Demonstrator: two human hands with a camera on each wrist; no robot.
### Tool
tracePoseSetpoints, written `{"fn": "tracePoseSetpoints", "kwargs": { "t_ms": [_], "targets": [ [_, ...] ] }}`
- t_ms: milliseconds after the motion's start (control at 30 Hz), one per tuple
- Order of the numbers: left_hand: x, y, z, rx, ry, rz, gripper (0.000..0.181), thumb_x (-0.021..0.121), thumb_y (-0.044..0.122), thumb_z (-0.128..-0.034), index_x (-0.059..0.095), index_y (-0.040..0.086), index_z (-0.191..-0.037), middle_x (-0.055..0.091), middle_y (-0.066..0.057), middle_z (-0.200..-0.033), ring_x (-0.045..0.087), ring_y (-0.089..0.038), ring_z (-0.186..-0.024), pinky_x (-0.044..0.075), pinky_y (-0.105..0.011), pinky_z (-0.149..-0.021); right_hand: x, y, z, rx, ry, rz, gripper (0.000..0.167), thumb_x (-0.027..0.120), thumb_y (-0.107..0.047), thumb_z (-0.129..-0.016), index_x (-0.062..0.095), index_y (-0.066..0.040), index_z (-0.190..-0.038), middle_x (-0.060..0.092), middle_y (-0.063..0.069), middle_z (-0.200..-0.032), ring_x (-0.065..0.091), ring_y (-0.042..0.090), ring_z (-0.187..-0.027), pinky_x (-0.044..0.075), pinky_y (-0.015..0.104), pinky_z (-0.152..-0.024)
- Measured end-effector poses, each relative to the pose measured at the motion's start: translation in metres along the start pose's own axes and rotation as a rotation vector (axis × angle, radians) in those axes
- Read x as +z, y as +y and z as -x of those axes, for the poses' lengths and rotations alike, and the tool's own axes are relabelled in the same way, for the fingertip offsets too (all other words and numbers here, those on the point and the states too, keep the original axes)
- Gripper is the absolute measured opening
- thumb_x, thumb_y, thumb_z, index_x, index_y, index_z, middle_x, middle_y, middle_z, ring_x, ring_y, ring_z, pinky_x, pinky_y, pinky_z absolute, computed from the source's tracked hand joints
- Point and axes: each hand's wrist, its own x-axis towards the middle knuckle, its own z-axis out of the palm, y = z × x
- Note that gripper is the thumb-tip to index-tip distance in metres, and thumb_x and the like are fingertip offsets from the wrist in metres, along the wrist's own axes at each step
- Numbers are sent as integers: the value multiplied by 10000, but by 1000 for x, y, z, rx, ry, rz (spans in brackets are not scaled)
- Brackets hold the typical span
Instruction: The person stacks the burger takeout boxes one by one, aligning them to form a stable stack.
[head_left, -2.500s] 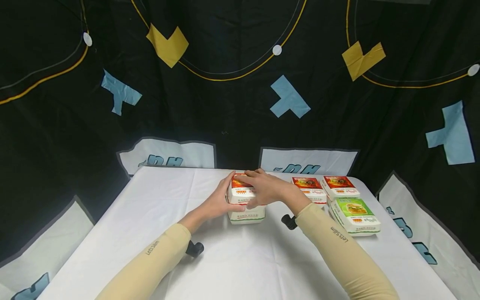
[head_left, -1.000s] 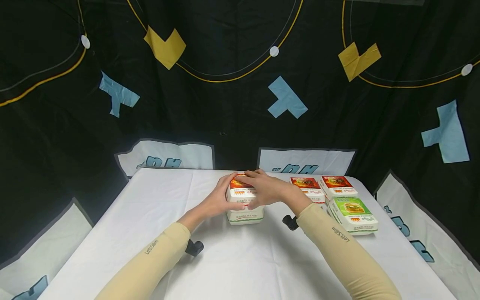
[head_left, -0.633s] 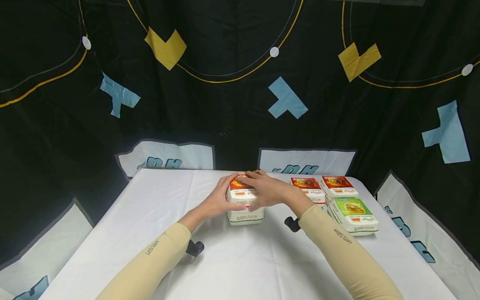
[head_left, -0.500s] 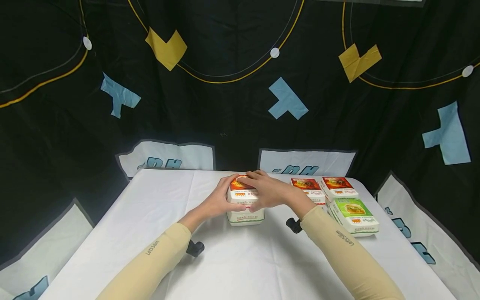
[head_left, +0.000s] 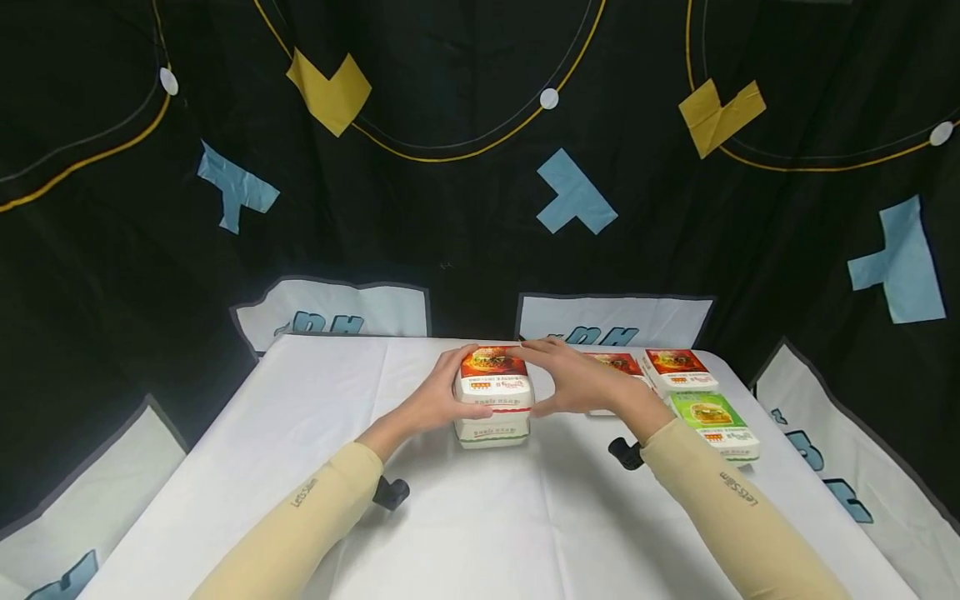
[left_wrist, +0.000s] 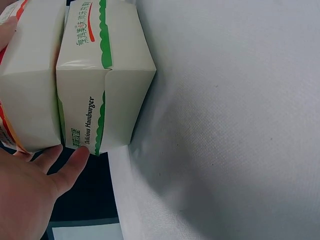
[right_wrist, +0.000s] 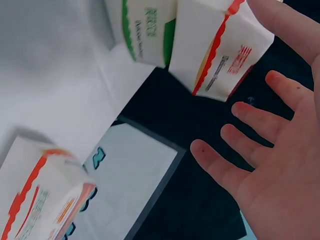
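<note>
In the head view a red-topped hamburger box (head_left: 495, 385) sits on a green-trimmed hamburger box (head_left: 493, 433) near the middle of the table. My left hand (head_left: 435, 400) grips the stack from its left side, thumb across the front of the red box. In the left wrist view its fingers (left_wrist: 70, 170) reach along the side of both boxes, touching the green-trimmed box (left_wrist: 82, 100). My right hand (head_left: 581, 379) is off the stack's right side, fingers spread. In the right wrist view a gap shows between those fingertips and the red box (right_wrist: 220, 60).
To the right stand two more red-topped boxes, one (head_left: 678, 371) beside another (head_left: 618, 364) that is partly behind my right hand. A green-topped box (head_left: 712, 421) stands before them. The white table (head_left: 480, 533) ends at a dark curtain (head_left: 450, 225).
My right hand has let go of the red box and moved right, uncovering its picture lid. My left hand stays in place. The stack has hardly moved.
</note>
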Motion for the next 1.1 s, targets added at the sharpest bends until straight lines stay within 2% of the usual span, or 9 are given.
{"fn": "tracePoseSetpoints", "kwargs": {
  "t_ms": [133, 367, 867, 1100],
  "targets": [
    [-2, 0, -2, -14, -2, -4, 1080, 875, 524, -704, 242, 375, -1566, 283, 31, -1564, 380, -208, -1362, 457, -510, -1068, -4, 11, 9, 16, 4, 0, 931, 843, -443, -788, 337, -373, -1566, 332, 2, -1629, 257, 331, -1496, 474, 621, -1012],
    [-2, 1, -2, -12, 11, -14, 1074, 879, 508, -706, 243, 383, -1563, 298, 36, -1557, 388, -205, -1351, 461, -509, -1064, -9, 30, 29, 57, 25, -9, 912, 843, -453, -780, 361, -390, -1551, 353, -13, -1619, 292, 327, -1481, 462, 608, -1033],
    [-2, 1, -2, -14, 8, -11, 1097, 880, 517, -700, 244, 339, -1577, 304, 28, -1551, 390, -206, -1352, 454, -519, -1067, -9, 86, 80, 84, 12, -43, 935, 847, -470, -768, 402, -223, -1551, 384, 99, -1597, 309, 408, -1455, 361, 678, -1082],
    [-2, 3, -2, -15, 10, -22, 1081, 879, 503, -705, 248, 348, -1569, 308, 25, -1555, 389, -204, -1353, 462, -517, -1060, -10, 104, 99, 146, 11, -48, 960, 850, -507, -742, 411, -208, -1543, 409, 156, -1569, 318, 438, -1432, 369, 725, -1035]
  ]
}}
